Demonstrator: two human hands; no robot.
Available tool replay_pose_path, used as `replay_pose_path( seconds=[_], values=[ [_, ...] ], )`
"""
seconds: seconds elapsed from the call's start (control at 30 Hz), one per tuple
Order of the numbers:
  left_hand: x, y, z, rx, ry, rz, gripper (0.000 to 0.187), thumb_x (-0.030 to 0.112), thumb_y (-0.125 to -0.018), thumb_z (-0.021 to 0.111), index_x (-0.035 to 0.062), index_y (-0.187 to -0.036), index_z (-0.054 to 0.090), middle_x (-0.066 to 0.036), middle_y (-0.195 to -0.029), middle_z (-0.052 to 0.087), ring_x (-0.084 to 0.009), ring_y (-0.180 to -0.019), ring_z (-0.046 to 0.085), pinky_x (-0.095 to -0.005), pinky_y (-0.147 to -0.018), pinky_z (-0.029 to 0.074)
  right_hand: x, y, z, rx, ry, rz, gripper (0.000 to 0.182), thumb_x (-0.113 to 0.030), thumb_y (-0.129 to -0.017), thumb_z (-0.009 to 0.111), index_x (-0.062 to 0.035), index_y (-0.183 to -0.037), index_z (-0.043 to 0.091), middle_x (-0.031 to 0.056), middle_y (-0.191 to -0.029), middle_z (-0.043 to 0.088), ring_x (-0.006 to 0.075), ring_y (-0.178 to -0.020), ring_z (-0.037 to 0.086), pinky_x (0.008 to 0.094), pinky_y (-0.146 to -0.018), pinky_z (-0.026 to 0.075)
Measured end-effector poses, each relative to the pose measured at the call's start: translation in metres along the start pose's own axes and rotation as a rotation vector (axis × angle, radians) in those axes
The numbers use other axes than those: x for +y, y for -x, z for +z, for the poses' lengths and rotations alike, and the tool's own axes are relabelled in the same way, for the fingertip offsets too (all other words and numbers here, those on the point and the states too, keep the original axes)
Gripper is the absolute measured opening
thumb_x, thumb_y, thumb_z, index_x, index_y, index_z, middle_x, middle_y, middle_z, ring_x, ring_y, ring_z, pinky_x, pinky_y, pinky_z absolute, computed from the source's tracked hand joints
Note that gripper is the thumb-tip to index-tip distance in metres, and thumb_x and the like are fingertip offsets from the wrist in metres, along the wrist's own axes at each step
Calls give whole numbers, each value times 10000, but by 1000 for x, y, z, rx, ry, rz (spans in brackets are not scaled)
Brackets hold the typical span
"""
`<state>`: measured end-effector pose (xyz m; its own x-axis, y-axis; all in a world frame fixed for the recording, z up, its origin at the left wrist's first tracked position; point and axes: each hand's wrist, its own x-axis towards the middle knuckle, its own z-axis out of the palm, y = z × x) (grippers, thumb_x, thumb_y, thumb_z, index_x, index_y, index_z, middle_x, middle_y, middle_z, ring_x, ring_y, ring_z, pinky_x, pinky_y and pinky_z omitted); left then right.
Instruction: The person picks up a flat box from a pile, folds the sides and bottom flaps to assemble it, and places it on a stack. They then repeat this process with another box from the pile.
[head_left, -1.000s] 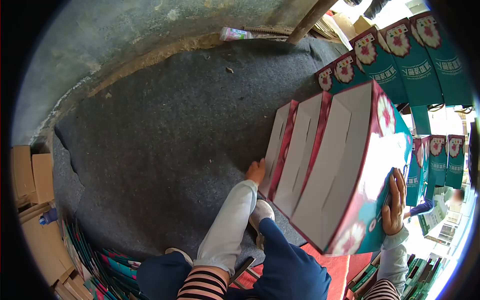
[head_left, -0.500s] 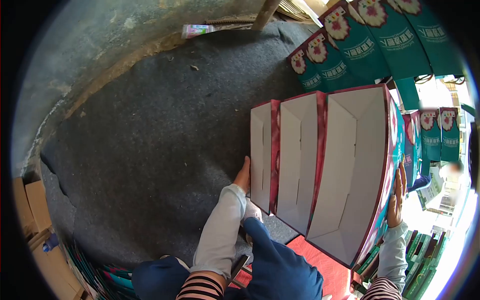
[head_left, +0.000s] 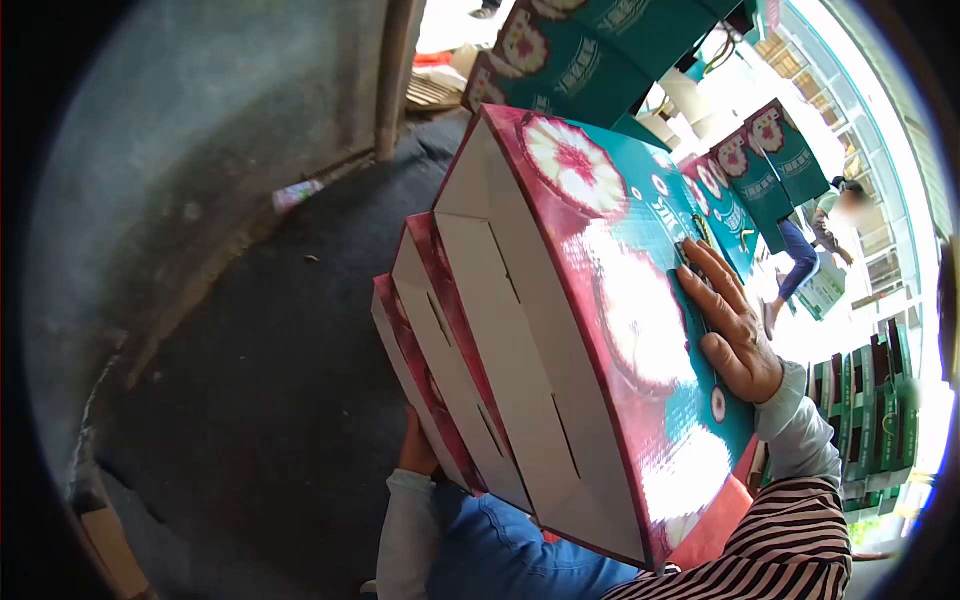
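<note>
Three nested cardboard gift boxes (head_left: 640, 290) with white insides, dark red edges and a teal printed side stand tilted in front of me, their hollow ends facing left. My right hand (head_left: 730, 325) presses flat on the teal side of the largest box, fingers stretched out. At the lower left, my left hand (head_left: 418, 447) is against the outer side of the smallest box; its fingers are mostly hidden behind the box. Between both hands the set is held above my lap.
More teal boxes (head_left: 575, 65) are stacked at the back, others (head_left: 765, 165) at the right. Flattened green cartons (head_left: 865, 420) are piled at lower right. Another person (head_left: 830, 225) sits beyond. A concrete wall (head_left: 220, 120) and dark floor covering (head_left: 270, 400) lie to the left.
The boxes have tilted and turned so more of the teal printed side shows, and they have come nearer. My view has swung right. My right hand now shows flat on that side.
</note>
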<state>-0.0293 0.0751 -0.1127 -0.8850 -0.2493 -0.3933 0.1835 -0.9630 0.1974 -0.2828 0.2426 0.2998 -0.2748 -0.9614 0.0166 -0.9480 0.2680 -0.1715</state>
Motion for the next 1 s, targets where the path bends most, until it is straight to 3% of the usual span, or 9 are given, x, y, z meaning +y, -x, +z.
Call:
replay_pose_path(
  seconds=[0.13,0.23,0.4,0.47,0.63,0.7,0.8,0.87,1.0],
  values=[
    [39,45,15,-14,-92,-9,587,518,-960,348,107,-1378,371,-87,-1337,476,-225,-1208,478,-376,-1019,399,-45,22,-44,56,-17,18,575,-398,-958,310,-48,-1414,341,201,-1474,260,379,-1372,224,463,-1108,173],
    [65,77,64,-18,-234,-1,570,500,-966,358,98,-1368,386,-84,-1323,491,-213,-1188,497,-363,-1003,415,-84,48,-87,115,-39,55,579,-384,-963,288,-19,-1410,330,202,-1473,265,360,-1376,229,420,-1115,161],
    [57,102,145,-138,-376,25,550,469,-982,331,76,-1361,398,-102,-1308,506,-211,-1170,516,-360,-996,428,-120,117,-167,228,-9,98,541,-319,-968,287,-8,-1410,328,184,-1470,290,306,-1383,236,383,-1128,135],
    [42,100,187,-199,-407,-10,530,450,-989,325,75,-1355,409,-102,-1295,520,-206,-1162,527,-349,-984,442,-104,151,-200,295,-57,96,541,-324,-981,251,-7,-1414,316,167,-1464,314,280,-1394,210,373,-1139,92],
    [-28,45,280,-444,-338,-146,513,438,-983,360,76,-1341,432,-95,-1264,548,-201,-1117,561,-341,-952,467,-37,214,-255,432,-30,231,535,-327,-978,274,-2,-1398,335,170,-1444,333,283,-1372,236,375,-1123,120],
    [-52,26,324,-599,-143,-230,491,418,-985,371,77,-1331,445,-98,-1250,558,-202,-1093,577,-343,-929,481,4,223,-265,456,5,299,533,-329,-976,283,0,-1392,342,172,-1435,341,285,-1363,247,376,-1117,131],
    [-104,-29,371,-505,-226,-132,459,366,-988,385,66,-1331,443,-110,-1244,560,-213,-1082,585,-352,-903,498,59,214,-252,429,58,371,530,-331,-974,297,3,-1382,353,174,-1423,353,287,-1349,263,377,-1107,147],
    [-117,-63,397,-635,-317,27,430,328,-983,393,52,-1304,467,-116,-1211,580,-221,-1050,603,-357,-887,506,83,205,-229,397,61,377,528,-332,-973,306,5,-1376,360,176,-1415,361,288,-1340,274,377,-1101,158],
    [-145,-156,430,-623,48,-298,329,226,-952,399,21,-1152,562,-112,-1076,644,-234,-931,650,-371,-857,522,89,179,-136,246,-38,274,525,-335,-970,324,9,-1363,375,179,-1399,377,291,-1322,296,379,-1088,181]
  ],
)
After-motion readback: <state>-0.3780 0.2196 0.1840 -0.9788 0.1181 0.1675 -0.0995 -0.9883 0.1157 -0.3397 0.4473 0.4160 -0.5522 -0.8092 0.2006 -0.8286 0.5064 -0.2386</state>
